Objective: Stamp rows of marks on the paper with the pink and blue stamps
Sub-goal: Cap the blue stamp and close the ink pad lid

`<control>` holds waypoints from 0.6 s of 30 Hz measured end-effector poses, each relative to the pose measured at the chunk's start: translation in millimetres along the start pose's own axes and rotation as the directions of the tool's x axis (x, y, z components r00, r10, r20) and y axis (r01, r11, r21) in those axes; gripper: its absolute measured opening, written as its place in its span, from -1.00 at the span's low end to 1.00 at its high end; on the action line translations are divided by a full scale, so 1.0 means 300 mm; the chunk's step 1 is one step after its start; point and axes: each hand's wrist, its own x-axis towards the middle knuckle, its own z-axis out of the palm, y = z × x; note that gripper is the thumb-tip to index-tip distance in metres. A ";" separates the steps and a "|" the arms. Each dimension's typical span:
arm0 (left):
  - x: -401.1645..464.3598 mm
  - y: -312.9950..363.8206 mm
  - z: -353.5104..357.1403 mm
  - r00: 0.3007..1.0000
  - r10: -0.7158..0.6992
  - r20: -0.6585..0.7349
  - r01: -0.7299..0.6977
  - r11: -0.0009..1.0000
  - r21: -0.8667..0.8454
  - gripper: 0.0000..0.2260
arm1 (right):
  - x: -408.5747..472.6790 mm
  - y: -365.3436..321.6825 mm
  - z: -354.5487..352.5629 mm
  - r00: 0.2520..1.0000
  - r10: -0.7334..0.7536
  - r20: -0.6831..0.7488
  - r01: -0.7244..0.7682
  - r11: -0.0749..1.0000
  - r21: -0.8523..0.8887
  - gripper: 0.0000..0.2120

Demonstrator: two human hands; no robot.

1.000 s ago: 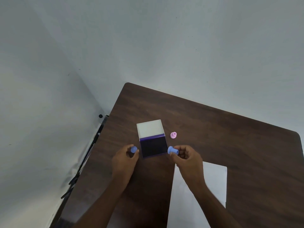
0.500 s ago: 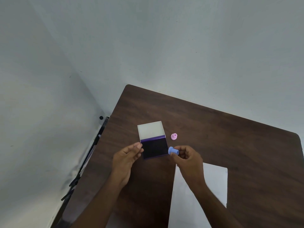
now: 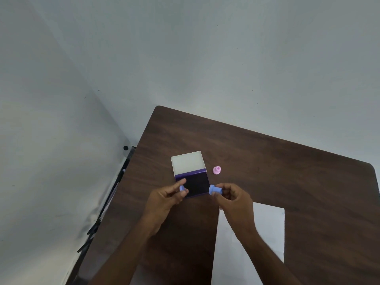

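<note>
Just below the frame's centre, the small spool-shaped blue plastic stamp [image 3: 214, 190] lies sideways in the pinch of the right hand [image 3: 234, 199], its flared end pointing left at the right edge of the open dark purple ink pad [image 3: 196, 185], whose pale lid [image 3: 188, 162] is folded back. The left hand [image 3: 164, 199] reaches in from the lower left, fingers curled, pinching a small round blue cap [image 3: 182, 188] at the pad's left edge. The little pink plastic stamp [image 3: 217, 170] stands on the dark brown wooden table [image 3: 287, 171] just right of the lid, and the white paper sheet [image 3: 267, 227] lies lower right under the right forearm.
</note>
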 end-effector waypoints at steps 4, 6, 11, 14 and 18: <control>0.002 0.040 0.042 0.999 0.043 0.007 -0.043 0.999 0.017 -0.60 | -0.002 -0.002 0.009 0.999 0.032 0.032 -0.034 0.998 0.056 -0.78; 0.003 0.055 0.064 0.997 0.081 -0.018 -0.080 0.995 0.058 -0.69 | -0.005 -0.009 0.010 0.995 0.068 0.071 -0.077 0.987 0.140 -0.80; 0.006 0.079 0.109 0.989 0.137 -0.054 -0.127 0.980 0.153 -0.77 | -0.001 -0.026 -0.013 0.978 0.050 0.201 -0.114 0.939 0.324 -0.78; 0.012 0.088 0.123 0.988 0.136 -0.077 -0.121 0.977 0.175 -0.78 | 0.007 -0.027 -0.021 0.968 0.070 0.240 -0.160 0.910 0.382 -0.75; 0.004 0.096 0.139 0.985 0.164 -0.054 -0.154 0.975 0.162 -0.76 | 0.011 -0.018 -0.021 0.956 0.083 0.281 -0.187 0.911 0.368 -0.77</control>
